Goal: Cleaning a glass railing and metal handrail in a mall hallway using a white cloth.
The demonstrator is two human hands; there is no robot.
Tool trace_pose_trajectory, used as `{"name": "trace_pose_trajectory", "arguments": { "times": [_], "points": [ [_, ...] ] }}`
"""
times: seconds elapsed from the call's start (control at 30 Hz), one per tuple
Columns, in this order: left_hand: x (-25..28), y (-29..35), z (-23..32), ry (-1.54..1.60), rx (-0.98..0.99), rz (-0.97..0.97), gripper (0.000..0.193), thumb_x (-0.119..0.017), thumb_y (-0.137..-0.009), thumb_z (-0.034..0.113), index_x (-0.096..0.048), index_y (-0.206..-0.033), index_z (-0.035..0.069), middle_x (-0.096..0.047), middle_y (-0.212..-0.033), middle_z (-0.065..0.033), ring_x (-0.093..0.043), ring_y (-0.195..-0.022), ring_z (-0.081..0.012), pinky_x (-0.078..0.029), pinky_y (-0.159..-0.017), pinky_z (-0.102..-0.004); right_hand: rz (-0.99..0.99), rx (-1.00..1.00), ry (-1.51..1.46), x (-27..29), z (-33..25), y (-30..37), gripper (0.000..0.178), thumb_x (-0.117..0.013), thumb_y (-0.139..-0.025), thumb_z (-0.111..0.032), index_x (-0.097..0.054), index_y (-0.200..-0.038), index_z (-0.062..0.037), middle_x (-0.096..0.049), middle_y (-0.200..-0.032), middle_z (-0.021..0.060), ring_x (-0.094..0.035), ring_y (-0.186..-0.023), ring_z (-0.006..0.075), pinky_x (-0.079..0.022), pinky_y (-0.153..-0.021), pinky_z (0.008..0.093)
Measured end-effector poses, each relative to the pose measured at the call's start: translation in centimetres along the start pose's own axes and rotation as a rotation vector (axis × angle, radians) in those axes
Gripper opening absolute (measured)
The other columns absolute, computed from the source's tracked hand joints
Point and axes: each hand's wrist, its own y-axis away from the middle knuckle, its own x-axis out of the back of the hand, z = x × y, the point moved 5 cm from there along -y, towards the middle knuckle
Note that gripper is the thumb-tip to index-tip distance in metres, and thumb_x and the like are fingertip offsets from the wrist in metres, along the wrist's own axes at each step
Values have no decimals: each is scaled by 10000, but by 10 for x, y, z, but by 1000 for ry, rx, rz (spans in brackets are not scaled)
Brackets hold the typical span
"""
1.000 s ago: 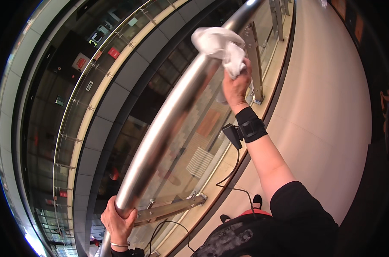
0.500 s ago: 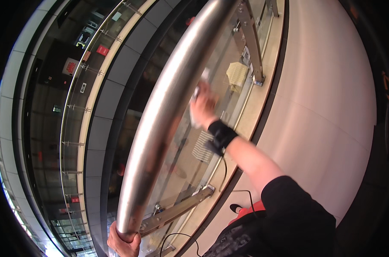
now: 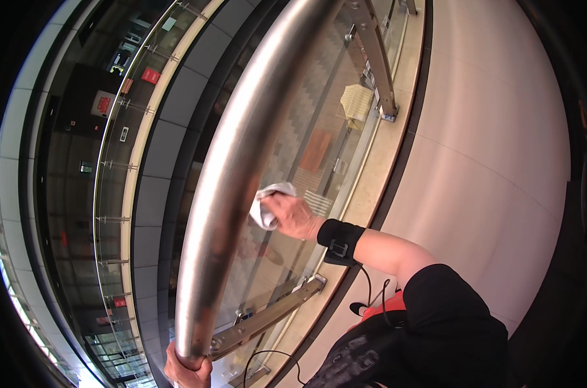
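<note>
A thick brushed-metal handrail (image 3: 232, 149) runs from the lower left to the top of the view. My left hand (image 3: 187, 370) is wrapped round its near end. Beside the rail's right side, my right hand (image 3: 295, 217) grips a crumpled white cloth (image 3: 265, 218), held at the clear glass panel (image 3: 258, 265) below the rail. The cloth's far edge comes close to the rail; whether it touches the metal I cannot tell. A black band with a small buckle sits round my right wrist (image 3: 340, 242).
Flat metal posts (image 3: 271, 318) support the rail, another post (image 3: 377, 61) standing farther off. A beige ledge (image 3: 358, 226) runs along the glass foot, with pale floor (image 3: 481, 168) on the right. Thin black cable (image 3: 370, 284) hangs from my wrist. Across the gap is another glass balustrade (image 3: 112, 194).
My right hand has come back toward me along the glass with the white cloth, from farther up the rail. My left hand keeps its hold on the handrail.
</note>
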Motion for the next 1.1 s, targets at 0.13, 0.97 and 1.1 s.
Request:
{"name": "trace_pose_trajectory", "arguments": {
  "times": [0.13,0.97,1.1],
  "points": [
    [-2,1,4,-59,-66,54,420,-688,-708,226,-590,-1072,41,-637,-846,-175,-625,-744,-350,-499,-672,-402,276,-856,23,75,96,-41,451,-560,-845,-181,-428,-1245,-20,-583,-1070,240,-589,-911,408,-474,-783,483],
    [-15,1,-14,37,-65,189,683,-687,-594,522,-560,-1026,9,-591,-766,-194,-596,-701,-374,-467,-660,-409,522,-352,102,22,-14,-33,459,-632,-696,-34,-476,-1119,-120,-490,-1030,164,-523,-958,389,-455,-785,449],
    [-15,-2,-11,39,-95,186,649,-696,-603,476,-558,-1026,4,-592,-766,-192,-599,-684,-368,-476,-647,-402,-131,94,-99,-83,-121,40,233,-487,-805,-93,-515,-1034,-130,-550,-986,165,-555,-924,349,-508,-756,423]
  ]
}}
